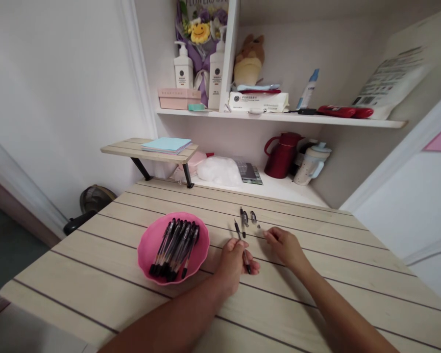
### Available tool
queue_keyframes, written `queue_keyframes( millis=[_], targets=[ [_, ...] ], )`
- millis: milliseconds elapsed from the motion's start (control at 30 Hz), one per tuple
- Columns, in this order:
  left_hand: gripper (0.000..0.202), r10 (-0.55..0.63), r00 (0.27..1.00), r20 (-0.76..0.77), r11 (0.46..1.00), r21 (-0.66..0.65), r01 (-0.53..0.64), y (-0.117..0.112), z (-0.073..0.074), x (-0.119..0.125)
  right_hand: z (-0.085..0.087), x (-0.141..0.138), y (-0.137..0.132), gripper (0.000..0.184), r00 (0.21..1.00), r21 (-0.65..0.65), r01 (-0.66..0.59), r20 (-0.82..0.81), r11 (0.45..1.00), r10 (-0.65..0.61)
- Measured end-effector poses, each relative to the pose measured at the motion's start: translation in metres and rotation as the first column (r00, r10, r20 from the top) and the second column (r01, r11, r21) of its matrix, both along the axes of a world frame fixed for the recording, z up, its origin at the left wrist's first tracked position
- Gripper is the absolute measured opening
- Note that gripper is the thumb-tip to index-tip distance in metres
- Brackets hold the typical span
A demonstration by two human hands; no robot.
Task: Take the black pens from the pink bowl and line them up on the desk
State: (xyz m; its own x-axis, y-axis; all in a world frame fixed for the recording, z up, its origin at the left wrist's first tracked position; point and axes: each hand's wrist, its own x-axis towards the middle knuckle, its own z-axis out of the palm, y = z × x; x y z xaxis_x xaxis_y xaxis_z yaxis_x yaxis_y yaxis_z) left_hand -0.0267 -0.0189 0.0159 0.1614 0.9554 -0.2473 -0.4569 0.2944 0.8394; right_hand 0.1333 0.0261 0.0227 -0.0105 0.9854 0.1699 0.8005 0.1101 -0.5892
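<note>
My left hand (pixel 232 260) is closed around an uncapped pen (pixel 246 260), its pointed end aimed away from me and its dark rear end below my fingers. To the right, my right hand (pixel 284 246) is held with thumb and fingers pinched together; whether something small is between them I cannot make out. Just beyond those fingertips is a tiny dark piece (pixel 258 226). Two clear-and-black pen caps (pixel 253 217) lie on the table ahead, with a slim dark pen part (pixel 241 214) beside the left one. Several capped black pens (pixel 178 247) fill a pink scalloped bowl (pixel 143 255) left of my hands.
The slatted wooden table (pixel 106 274) meets a white shelf unit (pixel 297 117) at the back. A small raised stand (pixel 121 147) bears blue paper (pixel 167 144). Behind are a white plastic bag (pixel 219 170), a red jug (pixel 282 156) and a pale bottle (pixel 311 164).
</note>
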Motion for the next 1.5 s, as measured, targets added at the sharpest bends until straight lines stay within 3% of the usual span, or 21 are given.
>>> queue_keyframes(
  millis=[67,167,400,500,567,600,667,733,800,933,1167,1500],
  targets=[
    [0.026,-0.022,0.997,-0.076,1.000,0.015,0.023,0.001,-0.002,-0.001,-0.002,0.003,0.022,0.025,0.991,0.031,0.099,0.083,0.995,-0.101],
    [0.025,-0.043,0.986,-0.162,0.998,0.041,0.050,0.005,-0.005,-0.004,-0.005,-0.004,0.044,0.024,0.975,0.039,0.132,0.172,0.990,-0.137],
    [0.023,-0.081,0.976,-0.204,0.993,0.073,0.098,0.012,-0.008,-0.008,-0.015,-0.011,0.047,0.018,0.946,0.046,0.154,0.281,0.987,-0.161],
    [0.022,-0.102,0.961,-0.259,0.987,0.098,0.131,0.012,-0.011,-0.007,-0.016,0.000,0.038,0.016,0.978,0.009,0.166,0.127,0.986,-0.166],
    [0.020,-0.114,0.941,-0.320,0.978,0.130,0.162,0.012,-0.012,-0.005,-0.013,0.006,0.029,0.014,0.971,-0.062,0.151,-0.179,0.987,-0.160],
    [0.019,-0.117,0.927,-0.355,0.972,0.149,0.180,0.012,-0.013,-0.005,-0.010,0.008,0.024,0.015,0.917,-0.100,0.127,-0.366,0.987,-0.155],
    [0.019,-0.117,0.900,-0.421,0.960,0.183,0.210,0.011,-0.013,-0.004,-0.002,0.009,0.014,0.022,0.714,-0.143,0.060,-0.685,0.988,-0.143],
    [0.019,-0.114,0.878,-0.465,0.952,0.202,0.231,0.009,-0.012,-0.004,0.008,0.007,0.005,0.029,0.519,-0.127,-0.002,-0.848,0.992,-0.108],
    [0.019,-0.112,0.867,-0.486,0.947,0.213,0.241,0.008,-0.011,-0.003,0.017,0.005,-0.001,0.030,0.430,-0.095,-0.031,-0.900,0.995,-0.072],
    [0.017,-0.099,0.861,-0.499,0.946,0.222,0.237,0.006,-0.008,-0.003,0.028,0.001,-0.007,0.029,0.453,-0.065,-0.032,-0.890,0.997,-0.044],
    [0.017,-0.095,0.855,-0.509,0.935,0.250,0.252,0.005,-0.005,-0.005,0.023,-0.002,-0.007,0.030,0.517,-0.088,-0.077,-0.855,0.993,-0.036],
    [0.017,-0.092,0.859,-0.504,0.927,0.272,0.258,0.007,-0.009,-0.005,0.026,-0.003,-0.012,0.037,0.476,-0.191,-0.169,-0.875,0.967,-0.090]
  ],
)
